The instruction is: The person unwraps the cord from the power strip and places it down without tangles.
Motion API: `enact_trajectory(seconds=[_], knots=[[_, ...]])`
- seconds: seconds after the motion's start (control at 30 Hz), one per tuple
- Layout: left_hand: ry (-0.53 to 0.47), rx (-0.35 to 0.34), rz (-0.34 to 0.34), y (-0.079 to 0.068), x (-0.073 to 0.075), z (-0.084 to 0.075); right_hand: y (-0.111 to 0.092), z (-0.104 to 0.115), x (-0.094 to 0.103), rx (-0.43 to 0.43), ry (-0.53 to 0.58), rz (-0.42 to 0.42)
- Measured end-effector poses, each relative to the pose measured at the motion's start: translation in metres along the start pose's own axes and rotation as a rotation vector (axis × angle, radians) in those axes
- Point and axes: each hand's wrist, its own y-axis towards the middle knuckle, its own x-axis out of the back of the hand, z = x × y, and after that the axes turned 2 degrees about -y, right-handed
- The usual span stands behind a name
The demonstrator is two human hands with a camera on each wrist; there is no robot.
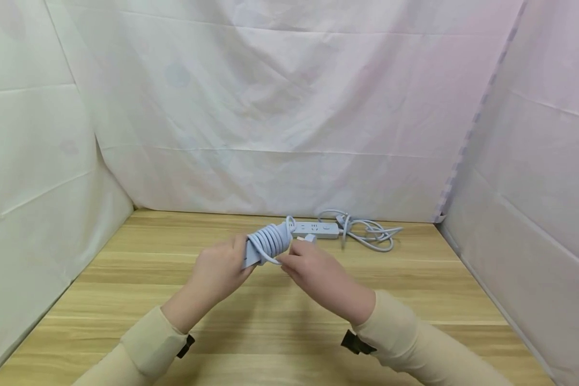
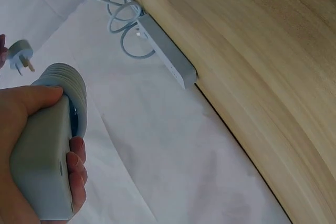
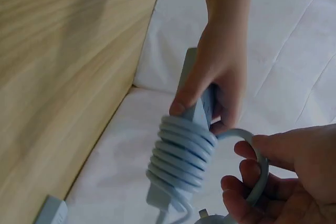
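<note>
My left hand point(image 1: 223, 268) grips one end of a pale power strip point(image 2: 43, 161), holding it tilted above the table. The strip's own cord point(image 3: 181, 153) is wound round its body in several close turns. My right hand point(image 1: 320, 273) pinches the loose end of that cord between thumb and fingers, close to the plug point(image 2: 21, 52), whose metal pins show in the left wrist view. From the coil to the right fingers the cord bends in a loop point(image 3: 261, 169).
A second power strip point(image 1: 318, 230) lies at the back of the wooden table point(image 1: 173, 316), its loosely looped cord point(image 1: 373, 234) to its right. White cloth point(image 1: 270, 107) hangs behind the table and along both sides.
</note>
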Motion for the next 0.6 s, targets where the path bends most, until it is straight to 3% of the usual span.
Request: enact_trajectory(seconds=[0.13, 0.33, 0.6], knots=[[-0.020, -0.032, 0.028, -0.003, 0.002, 0.000, 0.005, -0.008, 0.008, 0.110, -0.098, -0.033], [-0.033, -0.045, 0.105, -0.007, 0.008, -0.004, 0.008, -0.024, 0.021, 0.274, -0.267, 0.000], [-0.077, -0.054, 0.109, -0.011, 0.011, -0.010, 0.006, -0.052, 0.027, 0.438, -0.311, -0.015]])
